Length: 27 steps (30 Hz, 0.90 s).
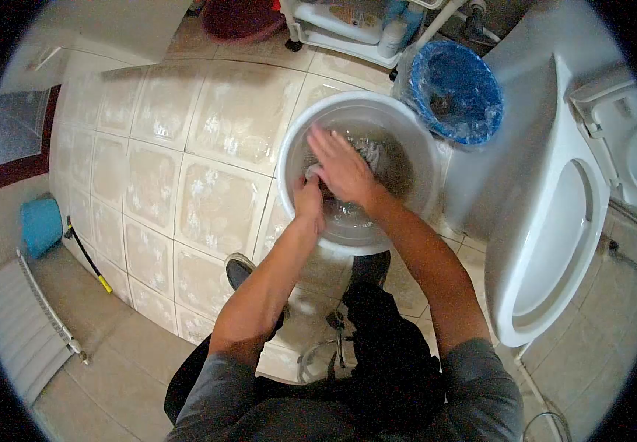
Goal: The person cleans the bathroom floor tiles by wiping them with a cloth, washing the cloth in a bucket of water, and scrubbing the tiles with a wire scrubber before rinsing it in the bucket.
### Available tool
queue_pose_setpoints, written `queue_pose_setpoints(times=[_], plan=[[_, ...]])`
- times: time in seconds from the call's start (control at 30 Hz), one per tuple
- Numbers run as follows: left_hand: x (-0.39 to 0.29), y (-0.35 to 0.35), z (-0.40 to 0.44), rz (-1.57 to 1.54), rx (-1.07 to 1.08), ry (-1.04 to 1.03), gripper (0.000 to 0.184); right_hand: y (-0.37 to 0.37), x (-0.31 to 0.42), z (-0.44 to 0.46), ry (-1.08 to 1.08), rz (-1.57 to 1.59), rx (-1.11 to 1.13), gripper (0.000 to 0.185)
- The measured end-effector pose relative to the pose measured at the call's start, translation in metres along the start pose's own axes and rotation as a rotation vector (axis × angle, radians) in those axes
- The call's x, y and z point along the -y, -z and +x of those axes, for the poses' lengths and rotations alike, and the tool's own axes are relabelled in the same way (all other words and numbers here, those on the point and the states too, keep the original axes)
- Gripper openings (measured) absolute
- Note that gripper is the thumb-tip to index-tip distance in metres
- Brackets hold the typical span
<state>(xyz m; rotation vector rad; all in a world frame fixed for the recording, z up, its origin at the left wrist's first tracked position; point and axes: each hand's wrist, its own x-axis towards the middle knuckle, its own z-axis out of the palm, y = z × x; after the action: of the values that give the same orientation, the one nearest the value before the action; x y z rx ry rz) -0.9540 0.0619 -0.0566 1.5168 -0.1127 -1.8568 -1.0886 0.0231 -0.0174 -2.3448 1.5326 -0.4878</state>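
White plastic is surrounding your grip: both your hands are working inside the round basin [287, 184], over the water [399, 173]. Your left hand [309, 202] is curling closed, its fingertips pinching a small pale piece [312, 171]; you cannot tell from here exactly what it is. Your right hand [343, 168] is lying open just beside it, fingers stretched out flat and blurring slightly, gripping nothing that shows. Just right of that open hand, a greyish bundle [370, 151] is sitting in the water. Farther right and beyond your grip, a bin with a blue liner [489, 88] is standing near the basin's rim. Beyond your hands, a white wheeled rack [348, 50] is holding bottles [392, 37]; nearer your body, your dark shoes [239, 269] are resting on the tiles [222, 199].
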Motion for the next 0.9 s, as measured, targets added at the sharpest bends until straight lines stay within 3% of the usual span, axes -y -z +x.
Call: queue_pose_setpoints(times=[0.03, 0.07, 0.17, 0.23, 0.3, 0.43, 0.5, 0.53, 0.6, 0.63, 0.7, 0.83, 0.9], plan=[[-0.002, -0.001, -0.013, 0.077, -0.021, -0.041, 0.048, -0.01, 0.0, -0.011, 0.097, 0.027, 0.147, 0.073], [-0.001, 0.002, -0.015, 0.157, -0.042, -0.083, 0.049, -0.015, -0.002, -0.015, 0.094, 0.032, 0.146, 0.073], [0.007, 0.015, -0.015, -0.017, 0.003, 0.034, 0.055, -0.021, 0.007, -0.028, -0.122, 0.156, 0.142, 0.071], [0.01, 0.023, -0.006, -0.036, 0.038, 0.014, 0.057, 0.016, 0.024, -0.006, -0.327, 0.376, -0.107, 0.065], [0.002, 0.014, -0.017, -0.056, 0.081, -0.004, 0.06, -0.004, 0.027, 0.005, -0.305, 0.366, -0.152, 0.063], [-0.027, -0.014, -0.051, -0.113, 0.098, 0.022, 0.069, -0.019, 0.026, -0.005, -0.08, 0.353, -0.025, 0.065], [-0.025, -0.008, -0.042, -0.117, 0.1, 0.011, 0.072, -0.013, 0.014, -0.024, 0.067, 0.119, 0.375, 0.062], [-0.022, -0.003, -0.036, -0.101, 0.126, 0.055, 0.076, -0.01, 0.007, -0.034, 0.061, 0.116, 0.384, 0.062], [-0.024, -0.009, -0.033, -0.049, 0.106, 0.137, 0.085, -0.005, -0.003, -0.049, -0.273, 0.13, 0.021, 0.059], [-0.025, -0.013, -0.031, -0.054, 0.105, 0.145, 0.085, -0.005, -0.006, -0.054, -0.276, 0.127, 0.03, 0.059], [-0.034, -0.029, -0.036, -0.056, 0.073, 0.222, 0.079, -0.001, -0.012, -0.058, -0.722, 0.123, -0.233, 0.058], [-0.042, -0.055, -0.041, 0.104, 0.083, 0.236, 0.082, -0.021, -0.009, -0.043, -0.925, 0.277, -0.087, 0.062], [-0.042, -0.053, -0.029, 0.03, 0.134, 0.277, 0.08, -0.035, -0.014, -0.032, -0.888, 0.845, -0.09, 0.061]])
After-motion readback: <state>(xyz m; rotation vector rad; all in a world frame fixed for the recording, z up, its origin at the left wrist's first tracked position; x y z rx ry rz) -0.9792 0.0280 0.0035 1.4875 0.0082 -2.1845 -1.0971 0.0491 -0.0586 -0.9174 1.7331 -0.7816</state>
